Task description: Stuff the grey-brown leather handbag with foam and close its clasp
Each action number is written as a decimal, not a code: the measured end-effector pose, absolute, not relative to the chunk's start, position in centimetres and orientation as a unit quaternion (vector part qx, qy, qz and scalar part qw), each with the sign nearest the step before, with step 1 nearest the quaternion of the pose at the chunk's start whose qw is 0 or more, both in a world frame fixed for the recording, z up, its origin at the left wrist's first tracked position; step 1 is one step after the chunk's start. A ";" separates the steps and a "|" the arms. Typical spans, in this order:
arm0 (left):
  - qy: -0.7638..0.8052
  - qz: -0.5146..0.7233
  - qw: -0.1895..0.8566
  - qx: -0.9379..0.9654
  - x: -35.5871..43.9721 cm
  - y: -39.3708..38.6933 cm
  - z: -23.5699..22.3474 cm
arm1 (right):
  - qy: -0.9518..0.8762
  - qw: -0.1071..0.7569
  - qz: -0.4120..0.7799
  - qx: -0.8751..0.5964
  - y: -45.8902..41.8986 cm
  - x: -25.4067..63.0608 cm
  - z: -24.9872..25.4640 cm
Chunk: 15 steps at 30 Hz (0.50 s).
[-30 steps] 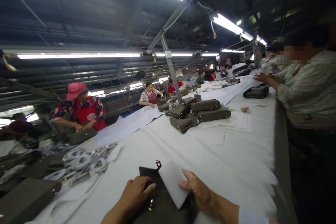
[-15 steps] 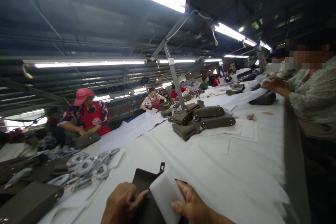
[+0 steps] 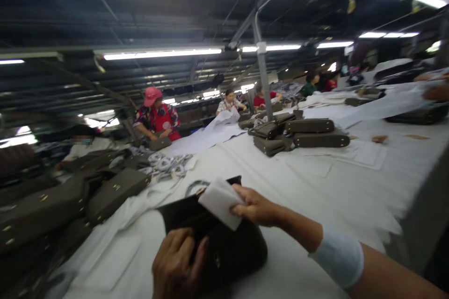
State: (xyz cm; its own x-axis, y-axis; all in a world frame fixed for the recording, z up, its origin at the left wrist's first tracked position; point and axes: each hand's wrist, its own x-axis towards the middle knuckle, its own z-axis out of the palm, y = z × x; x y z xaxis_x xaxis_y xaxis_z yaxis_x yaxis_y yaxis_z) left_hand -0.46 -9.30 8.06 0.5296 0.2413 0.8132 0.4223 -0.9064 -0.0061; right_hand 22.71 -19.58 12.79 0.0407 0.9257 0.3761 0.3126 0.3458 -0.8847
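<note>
In the head view, my right hand (image 3: 257,205) holds a white pad (image 3: 220,203) pinched between thumb and fingers; the pad juts out to the left of my grip, tilted over the mouth of a dark bag (image 3: 238,247). As far as I can judge, the bag's opening is done: its flap stands raised on the far side. The pad is not inside, and I can't tell whether its lower edge touches the bag. The flap is yet to be closed. My left hand (image 3: 178,261), fingers bent, lies against the bag's left part; whether it grips I can't tell. The bag sits near me on the white-covered table (image 3: 280,177), left of and below my right hand. Farther off lie stacked bags (image 3: 321,140), with grey-wrapped loops (image 3: 168,163) to the left.
</note>
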 end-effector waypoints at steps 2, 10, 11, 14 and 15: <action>-0.195 -0.423 0.108 -0.878 -0.6 -10.0 9.0 | -0.622 0.530 0.279 -0.505 -19.8 22.5 13.1; -0.164 -0.410 0.171 -0.881 -2.1 -10.3 9.0 | -0.571 0.557 0.294 -0.527 -19.0 21.5 13.8; -0.166 -0.410 0.176 -0.879 -2.2 -10.4 9.1 | -0.562 0.564 0.305 -0.522 -18.7 21.5 13.8; -0.175 -0.416 0.197 -0.870 -2.4 -10.6 9.2 | -0.541 0.578 0.333 -0.513 -18.1 21.3 13.7; -0.175 -0.417 0.201 -0.869 -2.4 -10.6 9.2 | -0.538 0.578 0.333 -0.516 -17.9 21.2 13.6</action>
